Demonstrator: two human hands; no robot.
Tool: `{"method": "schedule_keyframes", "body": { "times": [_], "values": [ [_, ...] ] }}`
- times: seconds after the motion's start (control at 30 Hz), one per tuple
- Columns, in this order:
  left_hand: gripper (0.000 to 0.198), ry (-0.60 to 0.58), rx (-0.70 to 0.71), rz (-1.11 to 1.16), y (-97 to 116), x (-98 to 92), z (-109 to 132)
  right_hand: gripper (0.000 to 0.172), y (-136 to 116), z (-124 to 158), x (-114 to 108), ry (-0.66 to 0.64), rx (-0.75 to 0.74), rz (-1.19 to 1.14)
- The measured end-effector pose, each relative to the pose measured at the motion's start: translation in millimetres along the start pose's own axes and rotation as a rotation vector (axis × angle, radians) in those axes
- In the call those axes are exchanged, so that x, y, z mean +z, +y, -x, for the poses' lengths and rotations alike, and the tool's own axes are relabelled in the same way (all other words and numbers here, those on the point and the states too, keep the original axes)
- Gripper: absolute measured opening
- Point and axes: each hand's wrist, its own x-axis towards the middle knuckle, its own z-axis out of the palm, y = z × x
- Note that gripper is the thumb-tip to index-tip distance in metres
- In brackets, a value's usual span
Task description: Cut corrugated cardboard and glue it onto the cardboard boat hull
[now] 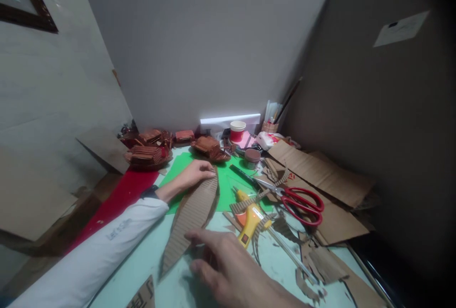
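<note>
A long leaf-shaped piece of corrugated cardboard lies on the pale table, partly over a green sheet. My left hand, in a white sleeve, rests flat on the piece's far tip with fingers stretched out. My right hand is low in the foreground, fingers spread, its fingertips touching the near right edge of the same piece. Neither hand grips anything.
A yellow glue gun and red-handled scissors lie to the right among cardboard scraps. Brown cardboard models stand at the back left, with a red-and-white cup, a jar and a brush holder behind. A red sheet lies left.
</note>
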Motion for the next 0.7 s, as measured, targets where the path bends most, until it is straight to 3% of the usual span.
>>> {"method": "schedule_keyframes", "body": {
  "times": [0.2, 0.43, 0.57, 0.7],
  "values": [
    [0.029, 0.164, -0.004, -0.007, 1, 2.5, 4, 0.027, 1, -1, -13, 0.081, 0.043, -0.098],
    [0.028, 0.349, -0.018, 0.012, 11, 10.1, 10, 0.022, 11, -3, -16, 0.139, 0.002, 0.115],
    [0.028, 0.394, -0.031, 0.079, 8, 16.1, 10, 0.018, 8, -2, -15, 0.130, -0.099, 0.258],
    [0.029, 0.429, -0.027, 0.177, 4, 20.2, 10, 0.019, 4, 0, -12, 0.093, -0.312, 0.462]
  ]
}}
